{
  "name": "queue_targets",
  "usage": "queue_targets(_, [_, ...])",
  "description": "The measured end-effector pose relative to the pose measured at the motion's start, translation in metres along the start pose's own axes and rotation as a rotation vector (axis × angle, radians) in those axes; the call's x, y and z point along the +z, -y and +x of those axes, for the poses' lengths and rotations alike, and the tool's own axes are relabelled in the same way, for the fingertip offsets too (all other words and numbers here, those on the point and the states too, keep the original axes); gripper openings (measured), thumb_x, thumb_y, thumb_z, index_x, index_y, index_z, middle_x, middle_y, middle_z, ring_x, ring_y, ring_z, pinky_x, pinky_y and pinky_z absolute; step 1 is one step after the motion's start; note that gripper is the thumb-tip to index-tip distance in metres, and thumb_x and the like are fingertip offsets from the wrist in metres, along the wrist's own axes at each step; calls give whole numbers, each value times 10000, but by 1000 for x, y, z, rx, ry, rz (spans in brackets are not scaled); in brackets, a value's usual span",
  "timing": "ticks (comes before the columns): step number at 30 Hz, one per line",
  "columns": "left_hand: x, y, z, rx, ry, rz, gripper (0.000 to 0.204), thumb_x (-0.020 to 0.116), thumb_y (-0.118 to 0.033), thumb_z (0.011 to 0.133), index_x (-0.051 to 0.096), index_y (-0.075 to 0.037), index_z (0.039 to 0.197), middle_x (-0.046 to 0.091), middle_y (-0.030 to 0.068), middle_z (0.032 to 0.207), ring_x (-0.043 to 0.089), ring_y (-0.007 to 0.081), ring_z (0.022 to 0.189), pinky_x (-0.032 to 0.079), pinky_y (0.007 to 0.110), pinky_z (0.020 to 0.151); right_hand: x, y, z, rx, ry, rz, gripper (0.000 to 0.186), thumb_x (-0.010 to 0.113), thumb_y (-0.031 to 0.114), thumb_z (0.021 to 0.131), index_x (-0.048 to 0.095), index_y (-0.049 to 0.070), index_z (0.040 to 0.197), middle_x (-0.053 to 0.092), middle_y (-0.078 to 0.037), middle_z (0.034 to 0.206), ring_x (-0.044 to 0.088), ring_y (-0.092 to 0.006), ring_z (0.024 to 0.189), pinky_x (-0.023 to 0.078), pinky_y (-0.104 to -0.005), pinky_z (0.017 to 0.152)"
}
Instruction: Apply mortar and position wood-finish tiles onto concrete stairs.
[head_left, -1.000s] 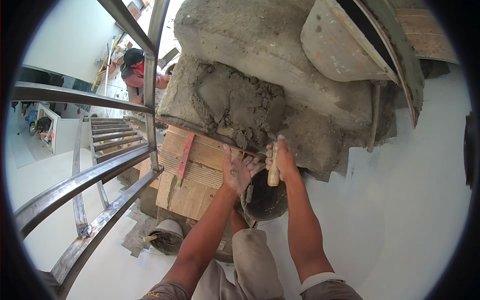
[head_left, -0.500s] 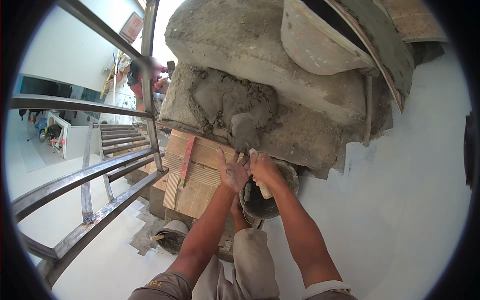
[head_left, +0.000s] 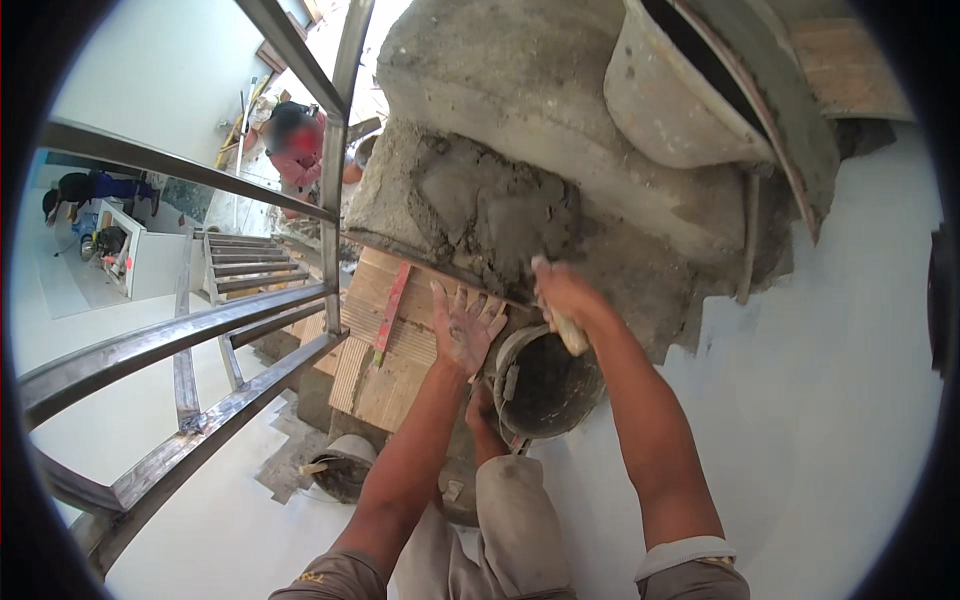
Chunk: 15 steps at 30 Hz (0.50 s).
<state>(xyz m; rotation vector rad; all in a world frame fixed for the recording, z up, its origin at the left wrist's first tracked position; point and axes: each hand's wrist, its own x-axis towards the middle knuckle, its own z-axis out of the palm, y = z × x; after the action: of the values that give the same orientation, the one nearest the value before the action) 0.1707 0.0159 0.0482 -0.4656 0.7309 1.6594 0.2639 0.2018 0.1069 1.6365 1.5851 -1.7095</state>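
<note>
Wet grey mortar (head_left: 460, 195) is spread in a lumpy patch on a rough concrete step (head_left: 390, 180). My right hand (head_left: 568, 295) grips a trowel by its pale wooden handle (head_left: 572, 334); its blade reaches toward the mortar and is mostly indistinct. My left hand (head_left: 463, 335), dusty with cement, is open with fingers spread at the edge of the step, holding nothing. Under and right of it is a dark bucket (head_left: 545, 395) with cement-stained inside. A red level (head_left: 392, 310) lies on tiles and boards (head_left: 365, 370) left of my left hand.
A metal railing (head_left: 200, 337) runs along the left. A second bucket (head_left: 340, 470) stands low left. A curved board with a shell-like cement piece (head_left: 680, 100) is at upper right, beside a white wall (head_left: 800, 400). A co-worker (head_left: 295, 150) crouches beyond the railing; another person (head_left: 105, 190) is farther left.
My right hand, after moving down toward my left hand, has moved up and right to the mortar with the trowel. My left hand stays open. A person has appeared at far left.
</note>
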Motion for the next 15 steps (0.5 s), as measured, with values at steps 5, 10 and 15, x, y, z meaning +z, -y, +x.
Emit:
queue_targets(5, [-14, -3, 6, -18, 119, 13, 1239, 493, -901, 807, -117, -224, 1647, -20, 216, 1707, 221, 420, 1531, 236, 578, 1199, -11, -68, 5, -409, -360, -988, 559, 472, 491, 1045, 620, -47, 1006, 691, -305, 951, 730, -308, 863, 564, -449, 720])
queue_targets(10, [22, 26, 7, -120, 86, 56, 1263, 477, -929, 789, -191, -259, 1625, -78, 239, 1700, 217, 452, 1521, 224, 578, 1197, -73, -99, 60, -400, -448, -692, 528, 462, 483, 1051, 603, -20, 974, 645, -230, 821, 664, -290, 716, 530, -438, 648])
queue_targets(15, [-17, 15, 5, -88, 35, 66, 1233, 506, -895, 808, -176, -278, 1629, -28, 211, 1709, 175, 448, 1541, 193, 564, 1223, 6, -26, -12, 76, -177, 106, 534, 429, 504, 1060, 561, 23, 868, 573, -115, 676, 566, -233, 507, 497, -417, 474])
